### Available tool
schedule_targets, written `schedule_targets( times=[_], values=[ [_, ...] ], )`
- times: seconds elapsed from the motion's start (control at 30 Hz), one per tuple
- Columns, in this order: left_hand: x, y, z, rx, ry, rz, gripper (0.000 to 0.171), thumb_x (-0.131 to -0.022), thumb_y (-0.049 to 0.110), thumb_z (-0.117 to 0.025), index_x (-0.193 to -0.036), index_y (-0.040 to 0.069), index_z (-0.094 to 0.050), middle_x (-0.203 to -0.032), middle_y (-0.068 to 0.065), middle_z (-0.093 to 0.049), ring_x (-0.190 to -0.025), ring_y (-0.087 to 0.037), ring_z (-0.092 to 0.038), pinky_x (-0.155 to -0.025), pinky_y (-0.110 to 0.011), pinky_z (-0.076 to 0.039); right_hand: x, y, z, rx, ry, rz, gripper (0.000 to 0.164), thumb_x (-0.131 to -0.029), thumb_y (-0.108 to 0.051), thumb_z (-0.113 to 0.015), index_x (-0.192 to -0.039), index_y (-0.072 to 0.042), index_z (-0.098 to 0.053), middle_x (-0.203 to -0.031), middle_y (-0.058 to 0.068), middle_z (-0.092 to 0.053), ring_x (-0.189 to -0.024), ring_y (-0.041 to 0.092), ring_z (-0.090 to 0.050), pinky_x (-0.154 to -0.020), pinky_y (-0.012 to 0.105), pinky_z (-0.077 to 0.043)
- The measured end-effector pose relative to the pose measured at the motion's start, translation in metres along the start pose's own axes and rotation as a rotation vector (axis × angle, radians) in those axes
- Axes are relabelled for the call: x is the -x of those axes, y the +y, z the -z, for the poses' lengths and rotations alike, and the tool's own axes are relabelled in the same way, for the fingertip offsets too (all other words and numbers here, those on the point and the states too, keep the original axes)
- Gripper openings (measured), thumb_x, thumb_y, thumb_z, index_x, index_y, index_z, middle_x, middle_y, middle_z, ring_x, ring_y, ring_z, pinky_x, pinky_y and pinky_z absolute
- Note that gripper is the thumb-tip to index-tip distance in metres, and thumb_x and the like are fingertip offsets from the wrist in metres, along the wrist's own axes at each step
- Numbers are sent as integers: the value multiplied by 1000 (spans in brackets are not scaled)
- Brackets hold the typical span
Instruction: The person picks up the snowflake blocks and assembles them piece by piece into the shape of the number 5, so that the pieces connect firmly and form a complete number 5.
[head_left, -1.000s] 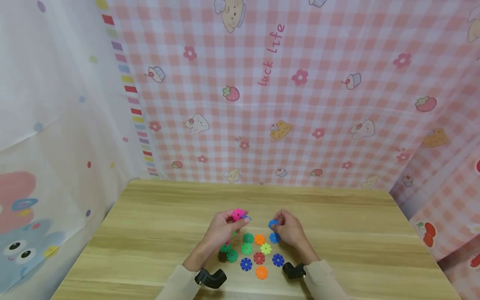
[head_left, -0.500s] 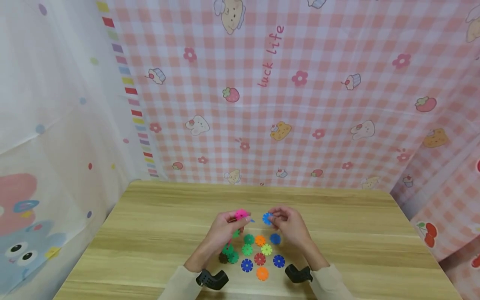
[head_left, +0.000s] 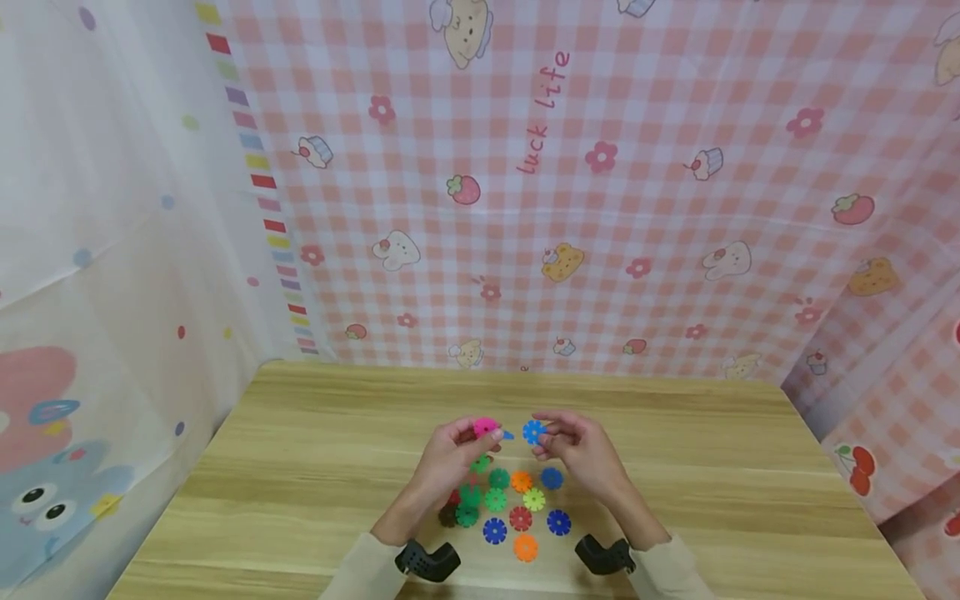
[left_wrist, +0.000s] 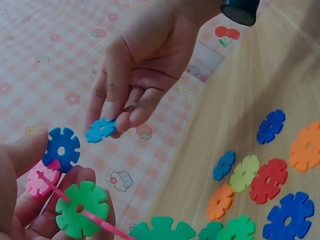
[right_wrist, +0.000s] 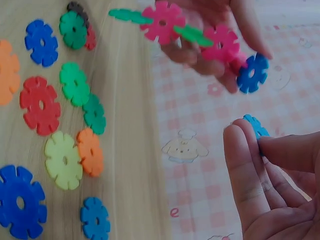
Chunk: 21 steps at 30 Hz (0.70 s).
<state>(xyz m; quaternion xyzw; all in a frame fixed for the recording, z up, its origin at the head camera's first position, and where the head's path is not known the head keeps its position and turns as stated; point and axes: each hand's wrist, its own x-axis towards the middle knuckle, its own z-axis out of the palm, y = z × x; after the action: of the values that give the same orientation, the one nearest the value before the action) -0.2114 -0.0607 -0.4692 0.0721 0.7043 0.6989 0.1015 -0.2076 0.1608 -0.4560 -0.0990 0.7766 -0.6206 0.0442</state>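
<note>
My left hand (head_left: 444,457) grips a chain of slotted plastic snowflake discs joined edge to edge. In the right wrist view the chain runs through a pink disc (right_wrist: 162,22), a green disc (right_wrist: 193,36) and another pink disc (right_wrist: 220,44). A dark blue disc (left_wrist: 62,150) forms the end by the left thumb. My right hand (head_left: 588,454) pinches a single lighter blue disc (left_wrist: 101,130) between thumb and fingers. That disc is held up facing the chain's blue end, with a small gap between them. Both hands are above the table, close together.
Loose snowflake discs lie on the wooden table (head_left: 315,467) below the hands: a red disc (head_left: 521,518), an orange disc (head_left: 526,547), a yellow-green disc (head_left: 533,499), and several blue and green ones. A checkered cloth (head_left: 660,208) hangs behind the table.
My right hand has lifted the lighter blue disc off to the left and up, turning its face into view. The left hand with the chain has shifted slightly right, narrowing the gap.
</note>
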Motion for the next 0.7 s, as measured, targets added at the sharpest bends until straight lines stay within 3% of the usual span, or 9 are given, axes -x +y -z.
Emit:
schedule_targets(
  times=[0.23, 0.37, 0.53, 0.7],
  values=[
    [0, 1, -4, 53, 14, -12, 27, -95, 25, -68, -110, 3, -67, -107, -14, -70, -107, -39, -64, -90, -32, -55, 6, -8, -2, -31, -23, 34, 30, -96, 8, -54, -124, 4, -61, -96, 21, -68, -88, 44, -70, -80, 47, -58],
    [1, 2, -4, 55, 14, -7, 29, -94, 26, -70, -111, 3, -67, -106, -13, -71, -104, -33, -66, -89, -32, -54, 9, -12, -3, -37, -5, 41, 28, -96, 8, -55, -123, 6, -61, -95, 21, -70, -86, 41, -71, -78, 45, -59],
    [2, 3, -5, 55, 0, -4, 31, -93, 28, -70, -111, 3, -68, -106, -12, -71, -99, -23, -68, -90, -33, -54, 12, -15, -5, -6, 12, 66, 26, -96, 7, -55, -119, 4, -64, -93, 19, -70, -85, 41, -71, -73, 32, -60],
    [3, 3, -6, 66, -16, -9, 30, -93, 27, -70, -112, 3, -68, -105, -10, -72, -104, -34, -66, -92, -37, -54, 15, -15, -5, 26, 4, 98, 25, -96, 8, -55, -118, 2, -65, -92, 18, -70, -84, 43, -70, -72, 29, -60]
  ],
)
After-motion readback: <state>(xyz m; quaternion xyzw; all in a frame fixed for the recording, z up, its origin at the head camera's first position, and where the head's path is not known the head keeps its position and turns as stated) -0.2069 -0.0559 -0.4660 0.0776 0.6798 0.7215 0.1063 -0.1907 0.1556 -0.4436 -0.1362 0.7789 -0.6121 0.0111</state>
